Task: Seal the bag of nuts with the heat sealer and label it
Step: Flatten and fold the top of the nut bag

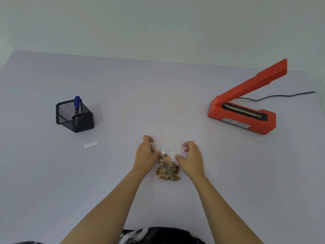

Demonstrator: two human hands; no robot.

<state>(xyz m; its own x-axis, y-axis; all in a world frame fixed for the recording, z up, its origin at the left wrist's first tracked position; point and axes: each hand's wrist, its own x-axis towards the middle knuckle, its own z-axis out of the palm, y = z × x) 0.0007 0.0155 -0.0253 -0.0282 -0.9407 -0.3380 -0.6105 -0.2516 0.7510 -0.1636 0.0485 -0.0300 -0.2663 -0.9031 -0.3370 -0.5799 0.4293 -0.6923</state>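
Carrying everything, counter (123,85): pale lilac-grey, ran back to a plain light wall
Heat sealer (241,118): orange, stood on the counter at the right and well apart from the hands; its arm was raised at a slant, baring the dark sealing strip along the base; a black cord (281,95) trailed off behind it to the right
Forearms: bare, both reached in from the near edge and drew together toward the middle of the counter
Pen holder (82,123): black mesh, square, upright on the counter at the left
Left hand (146,152): lay at the left edge of the bag; its grip was curled, fingers arched above the thumb with a gap between them, thumb tip touching the creased film; cannot tell whether the film was pinched
Right hand (191,155): mirrored it at the bag's right edge; its grip was curled too, thumb tip against the film just above the nuts; cannot tell whether it pinched
Bag (168,169): clear, flat on the counter between the two hands, brown nuts bunched in its near end, the far end empty and hard to make out
Pen (77,101): blue-capped, leaned upright inside the pen holder
Label (90,144): small white strip, flat on the counter just in front of the pen holder, apart from the left hand
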